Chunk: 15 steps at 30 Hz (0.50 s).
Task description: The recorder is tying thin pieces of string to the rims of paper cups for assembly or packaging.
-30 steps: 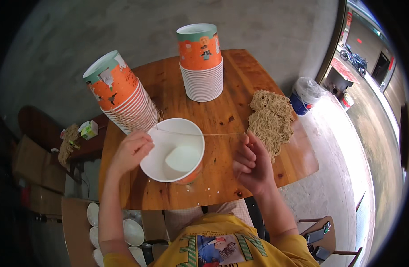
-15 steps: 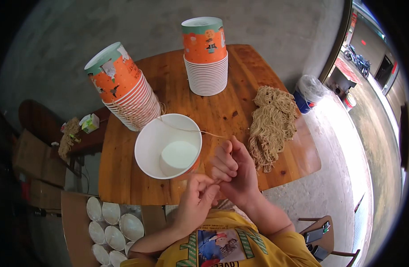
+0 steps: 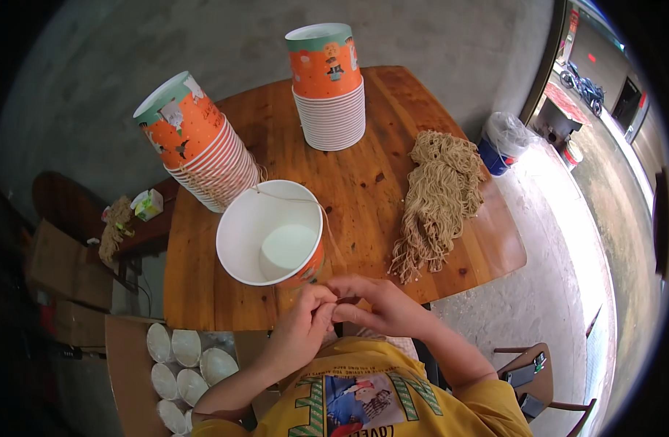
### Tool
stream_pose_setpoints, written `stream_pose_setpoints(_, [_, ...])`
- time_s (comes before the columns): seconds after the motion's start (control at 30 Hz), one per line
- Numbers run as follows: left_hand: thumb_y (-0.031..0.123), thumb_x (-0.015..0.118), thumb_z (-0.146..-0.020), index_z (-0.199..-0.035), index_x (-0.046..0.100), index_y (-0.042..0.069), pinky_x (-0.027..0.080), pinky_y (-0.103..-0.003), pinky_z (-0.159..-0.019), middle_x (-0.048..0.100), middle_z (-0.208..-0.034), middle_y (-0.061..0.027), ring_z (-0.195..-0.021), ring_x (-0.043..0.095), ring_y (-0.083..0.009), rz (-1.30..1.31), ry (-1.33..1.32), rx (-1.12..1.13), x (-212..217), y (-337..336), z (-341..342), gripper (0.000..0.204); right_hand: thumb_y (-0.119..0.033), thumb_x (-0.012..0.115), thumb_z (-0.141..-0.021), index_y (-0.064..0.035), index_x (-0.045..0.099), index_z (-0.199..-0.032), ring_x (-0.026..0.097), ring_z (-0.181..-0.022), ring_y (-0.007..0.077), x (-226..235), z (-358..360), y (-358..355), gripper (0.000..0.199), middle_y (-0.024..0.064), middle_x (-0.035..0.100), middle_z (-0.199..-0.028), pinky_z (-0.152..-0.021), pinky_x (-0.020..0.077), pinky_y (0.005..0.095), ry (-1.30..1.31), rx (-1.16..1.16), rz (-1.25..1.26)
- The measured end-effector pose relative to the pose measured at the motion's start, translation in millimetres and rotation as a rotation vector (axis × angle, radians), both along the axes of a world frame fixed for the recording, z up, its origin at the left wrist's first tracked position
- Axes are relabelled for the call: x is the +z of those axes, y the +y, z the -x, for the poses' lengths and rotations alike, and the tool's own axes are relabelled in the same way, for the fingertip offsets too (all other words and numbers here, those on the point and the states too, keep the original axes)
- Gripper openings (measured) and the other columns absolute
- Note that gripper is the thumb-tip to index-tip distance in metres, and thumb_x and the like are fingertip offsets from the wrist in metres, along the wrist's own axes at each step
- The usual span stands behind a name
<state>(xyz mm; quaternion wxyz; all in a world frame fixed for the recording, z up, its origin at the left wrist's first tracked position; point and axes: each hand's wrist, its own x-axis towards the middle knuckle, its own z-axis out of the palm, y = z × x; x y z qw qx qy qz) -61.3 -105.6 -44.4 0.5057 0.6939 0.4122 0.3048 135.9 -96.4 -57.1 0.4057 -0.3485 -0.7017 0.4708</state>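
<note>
My left hand (image 3: 299,325) and my right hand (image 3: 384,307) meet in front of the table's near edge. Both are closed, fingertips pinched together on a thin tan cord (image 3: 330,229); the bit between the fingers is mostly hidden. From the far side of a white-lined paper bucket (image 3: 240,240) with an orange outside, this cord crosses the opening and drops over the right rim toward my hands. The bucket stands on the wooden table (image 3: 378,218), its mouth facing up, just beyond my left hand.
Upside-down bucket stacks stand at the left (image 3: 196,146) and back (image 3: 327,95); cords hang around the left one. A bundle of tan cords (image 3: 444,197) lies at the right. Below left, a cardboard box (image 3: 130,364) holds several white tubs. A chair (image 3: 531,379) stands lower right.
My hands have drawn together and closer to my body. My right hand has come down from beside the bucket, and the cord, stretched sideways before, now hangs slack over the rim.
</note>
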Motion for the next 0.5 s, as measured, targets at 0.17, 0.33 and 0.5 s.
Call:
stream_pose_setpoints(0.17, [0.005,0.053,-0.096,-0.108,0.047,0.002,0.05,-0.033,-0.068,0.06,-0.09,-0.014,-0.076,0.062,-0.022,-0.311,0.115,0.121,13.5,3.3,13.6,0.014,-0.008,0.063,-0.09,-0.0022,0.063,-0.097,0.056,-0.077,0.0087,-3.4,-2.7,11.5,0.009,0.0009,0.062,-0.087,-0.062,0.0452,0.0246,-0.098,-0.032,-0.373])
stream_pose_setpoints(0.33, [0.007,0.066,-0.079,-0.103,0.055,0.002,0.044,-0.04,-0.084,0.058,-0.092,-0.0128,-0.092,0.056,-0.0319,-0.934,0.561,0.235,49.4,40.3,18.9,0.027,-0.003,0.059,-0.09,-0.0004,0.058,-0.089,0.049,-0.07,0.0038,-5.3,6.1,13.4,0.002,0.0005,0.054,-0.078,-0.064,0.0407,0.0207,0.238,-0.304,0.096])
stream_pose_setpoints(0.5, [0.005,0.061,-0.084,-0.1,0.057,0.002,0.051,-0.033,-0.076,0.061,-0.09,-0.0117,-0.081,0.063,-0.0235,-0.262,0.347,0.202,54.2,62.5,37.0,0.017,0.001,0.06,-0.086,-0.0014,0.058,-0.09,0.059,-0.082,0.0201,-14.9,23.2,30.6,0.005,0.0091,0.062,-0.091,-0.075,0.0466,0.0302,0.097,-0.382,-0.333])
